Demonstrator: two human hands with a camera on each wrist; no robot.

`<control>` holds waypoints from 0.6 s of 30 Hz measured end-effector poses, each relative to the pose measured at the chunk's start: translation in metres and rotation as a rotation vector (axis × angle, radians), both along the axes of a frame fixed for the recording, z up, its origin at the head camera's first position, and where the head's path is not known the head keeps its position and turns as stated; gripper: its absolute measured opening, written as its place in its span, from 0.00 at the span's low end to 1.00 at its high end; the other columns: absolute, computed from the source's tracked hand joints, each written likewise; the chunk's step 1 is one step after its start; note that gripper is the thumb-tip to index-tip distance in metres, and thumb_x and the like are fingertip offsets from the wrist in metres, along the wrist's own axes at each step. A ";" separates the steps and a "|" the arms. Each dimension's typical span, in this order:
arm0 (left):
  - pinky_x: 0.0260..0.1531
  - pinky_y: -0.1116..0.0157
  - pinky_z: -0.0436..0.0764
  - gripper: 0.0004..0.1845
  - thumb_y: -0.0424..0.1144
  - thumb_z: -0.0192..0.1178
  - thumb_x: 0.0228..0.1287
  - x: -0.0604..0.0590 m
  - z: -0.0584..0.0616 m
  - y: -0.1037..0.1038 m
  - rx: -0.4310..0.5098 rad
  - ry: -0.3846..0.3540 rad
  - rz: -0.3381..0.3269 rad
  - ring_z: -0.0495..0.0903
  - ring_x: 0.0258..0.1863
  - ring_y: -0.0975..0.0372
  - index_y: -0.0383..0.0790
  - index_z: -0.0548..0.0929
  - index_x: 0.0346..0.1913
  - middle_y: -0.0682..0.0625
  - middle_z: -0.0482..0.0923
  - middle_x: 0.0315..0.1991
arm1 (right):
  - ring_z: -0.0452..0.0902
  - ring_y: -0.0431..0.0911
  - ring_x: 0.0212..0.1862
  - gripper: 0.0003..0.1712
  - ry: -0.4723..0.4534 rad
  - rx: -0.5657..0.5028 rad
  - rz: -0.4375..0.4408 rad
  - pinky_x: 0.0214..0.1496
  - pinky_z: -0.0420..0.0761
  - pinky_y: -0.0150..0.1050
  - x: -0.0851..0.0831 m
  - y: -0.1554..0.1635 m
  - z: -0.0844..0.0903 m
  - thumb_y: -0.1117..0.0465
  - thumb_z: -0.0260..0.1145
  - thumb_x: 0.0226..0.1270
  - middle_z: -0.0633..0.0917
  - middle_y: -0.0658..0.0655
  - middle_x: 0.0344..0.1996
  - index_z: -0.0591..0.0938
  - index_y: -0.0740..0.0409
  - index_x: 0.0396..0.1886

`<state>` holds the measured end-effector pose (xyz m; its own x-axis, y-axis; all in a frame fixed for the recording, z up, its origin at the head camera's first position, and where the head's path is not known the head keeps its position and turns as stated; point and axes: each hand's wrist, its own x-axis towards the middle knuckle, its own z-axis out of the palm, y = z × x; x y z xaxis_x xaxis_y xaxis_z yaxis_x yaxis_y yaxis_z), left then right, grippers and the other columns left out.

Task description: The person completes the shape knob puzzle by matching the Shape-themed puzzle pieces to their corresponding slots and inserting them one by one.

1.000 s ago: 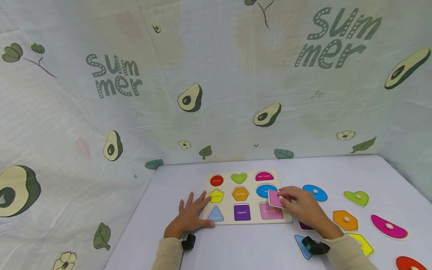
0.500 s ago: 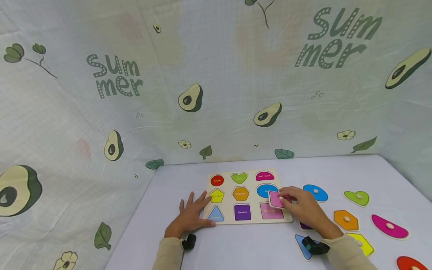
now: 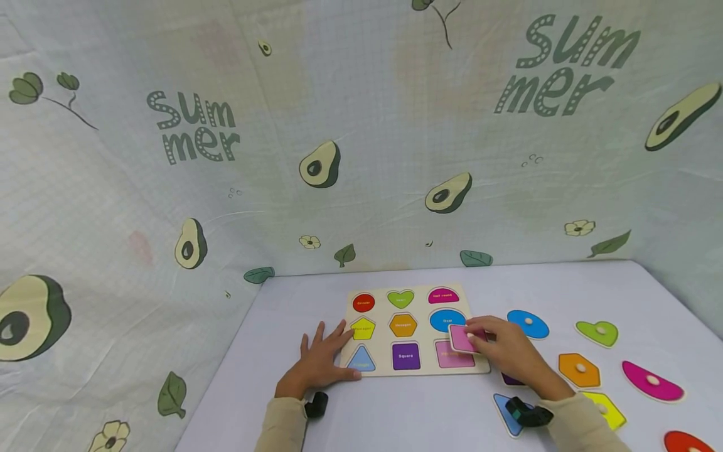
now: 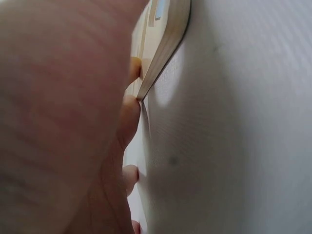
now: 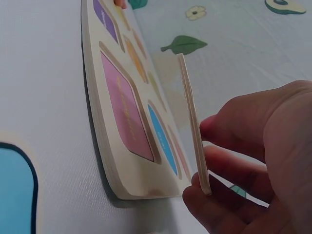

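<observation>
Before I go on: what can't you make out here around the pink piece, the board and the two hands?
- Purple piece: head view, mostly hidden under the right hand; shape unclear.
- Pink piece: right wrist view shows it edge-on only; its knob cannot be seen.
- Board labels: head view, too small to read surely.
- Left hand: left wrist view is filled by blurred palm; fingers' contact with the board edge unclear.
- Red piece: cut by the frame's bottom edge.

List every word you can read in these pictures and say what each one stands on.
"Summer", split as "Sum" over "mer": twice on the avocado-print backdrop cloth, left and right.
"Square": in the purple recess of the puzzle board.
"Circular", "Hexagon", "Half round": my best reading in the red recess, orange recess and magenta recess.
Other recess labels: too small or blurred.
</observation>
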<state>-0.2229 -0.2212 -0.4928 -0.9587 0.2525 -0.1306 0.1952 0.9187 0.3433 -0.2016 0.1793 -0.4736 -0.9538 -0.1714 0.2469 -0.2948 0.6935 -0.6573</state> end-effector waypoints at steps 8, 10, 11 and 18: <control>0.67 0.31 0.30 0.55 0.72 0.70 0.43 0.003 -0.003 -0.001 0.005 -0.031 0.004 0.37 0.78 0.39 0.59 0.66 0.76 0.55 0.52 0.80 | 0.76 0.63 0.59 0.14 -0.052 0.019 0.012 0.55 0.81 0.57 0.002 -0.002 -0.006 0.60 0.71 0.66 0.85 0.58 0.54 0.88 0.54 0.51; 0.67 0.31 0.30 0.55 0.73 0.70 0.43 0.004 -0.005 -0.001 -0.003 -0.033 0.004 0.37 0.78 0.39 0.59 0.65 0.76 0.55 0.52 0.80 | 0.76 0.62 0.59 0.14 -0.051 0.028 0.013 0.55 0.80 0.57 0.002 -0.002 -0.007 0.60 0.72 0.66 0.85 0.57 0.54 0.89 0.54 0.50; 0.67 0.31 0.30 0.55 0.73 0.70 0.42 0.004 -0.005 -0.001 0.000 -0.031 0.004 0.37 0.78 0.39 0.59 0.65 0.76 0.55 0.52 0.80 | 0.76 0.62 0.59 0.13 -0.046 0.029 0.016 0.56 0.80 0.57 0.002 -0.002 -0.007 0.60 0.72 0.65 0.85 0.57 0.53 0.89 0.54 0.49; 0.67 0.31 0.29 0.55 0.72 0.70 0.42 0.000 -0.002 -0.001 0.019 -0.016 0.001 0.36 0.78 0.40 0.59 0.66 0.76 0.56 0.52 0.80 | 0.77 0.62 0.59 0.12 -0.016 0.069 0.042 0.58 0.78 0.60 -0.002 -0.005 -0.003 0.63 0.72 0.64 0.85 0.57 0.52 0.90 0.55 0.47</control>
<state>-0.2230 -0.2225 -0.4947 -0.9568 0.2540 -0.1414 0.1884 0.9123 0.3636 -0.2035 0.1740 -0.4764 -0.9493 -0.2270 0.2175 -0.3138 0.7248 -0.6134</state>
